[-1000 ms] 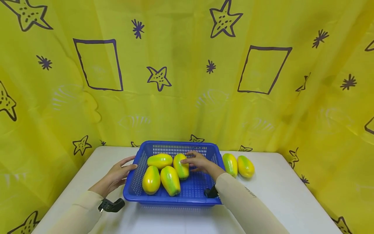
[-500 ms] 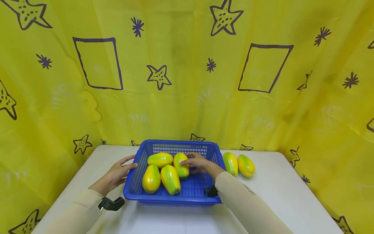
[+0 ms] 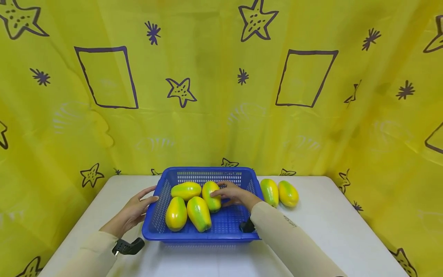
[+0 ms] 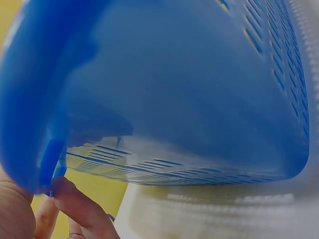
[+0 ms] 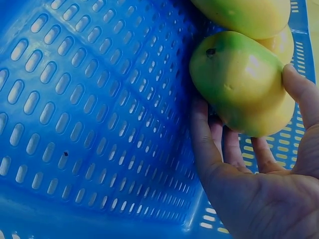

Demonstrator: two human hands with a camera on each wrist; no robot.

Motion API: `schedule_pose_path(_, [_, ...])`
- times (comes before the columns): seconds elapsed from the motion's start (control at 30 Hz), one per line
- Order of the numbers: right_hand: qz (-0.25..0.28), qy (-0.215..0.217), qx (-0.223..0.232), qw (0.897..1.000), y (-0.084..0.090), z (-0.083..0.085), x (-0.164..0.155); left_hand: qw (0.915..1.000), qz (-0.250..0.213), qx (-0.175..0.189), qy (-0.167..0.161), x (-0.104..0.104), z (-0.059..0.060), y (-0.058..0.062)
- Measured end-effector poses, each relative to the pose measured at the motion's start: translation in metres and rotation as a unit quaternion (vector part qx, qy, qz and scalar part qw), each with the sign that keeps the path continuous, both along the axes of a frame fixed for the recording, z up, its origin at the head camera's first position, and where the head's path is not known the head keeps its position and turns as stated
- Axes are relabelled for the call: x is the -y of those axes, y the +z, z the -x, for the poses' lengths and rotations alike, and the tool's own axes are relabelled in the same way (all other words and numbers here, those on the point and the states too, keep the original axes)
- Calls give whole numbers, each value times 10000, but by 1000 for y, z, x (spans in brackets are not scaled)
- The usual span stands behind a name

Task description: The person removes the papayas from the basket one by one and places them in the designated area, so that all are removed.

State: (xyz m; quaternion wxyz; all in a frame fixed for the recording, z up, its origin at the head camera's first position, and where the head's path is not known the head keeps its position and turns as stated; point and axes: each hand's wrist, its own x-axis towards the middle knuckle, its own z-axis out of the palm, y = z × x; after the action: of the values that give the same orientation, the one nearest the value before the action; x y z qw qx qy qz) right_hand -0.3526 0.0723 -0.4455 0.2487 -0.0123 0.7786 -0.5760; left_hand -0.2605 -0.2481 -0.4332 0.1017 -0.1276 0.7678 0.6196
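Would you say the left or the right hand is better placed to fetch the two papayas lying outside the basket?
Probably the right hand: it is inside the blue basket, on the side nearest those two papayas. The left hand rests at the opposite wall.

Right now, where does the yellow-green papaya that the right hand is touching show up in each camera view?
Head: the yellow-green papaya lies mid-frame inside the blue slotted plastic basket, with the right hand at its right side.
Left wrist: not in it; only the basket's outer wall and the left hand's fingers.
Right wrist: upper right, with fingers curled round it.
Shared landmark: the blue basket.
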Motion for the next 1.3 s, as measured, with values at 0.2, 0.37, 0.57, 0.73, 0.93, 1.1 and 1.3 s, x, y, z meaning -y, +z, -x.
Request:
schedule_pose_path(0.2, [37, -14, 52, 10000, -1, 0, 0, 9999, -113, -15, 38, 1, -1, -1])
schedule_pose_path(0.37, [-3, -47, 17, 10000, -5, 1, -1, 9999, -145, -39, 82, 0, -1, -3])
schedule_pose_path(0.57, [-54, -49, -59, 10000, -5, 1, -1, 9997, -217, -91, 91, -1, -1, -7])
schedule_pose_path(0.73, [-74, -26, -66, 9999, -3, 1, 0, 9996, -240, -115, 138, 0, -1, -7])
schedule_pose_path(0.93, [-125, -5, -69, 9999, -2, -1, 0, 9995, -288, -91, 129, 0, -1, -5])
schedule_pose_path(1.1, [-68, -33, -40, 10000, -2, -1, -1, 9996, -256, -115, 68, -1, -1, -4])
schedule_pose_path(1.3, [-24, -70, -8, 10000, -5, -1, -2, 9998, -101, -116, 84, -2, -1, -2])
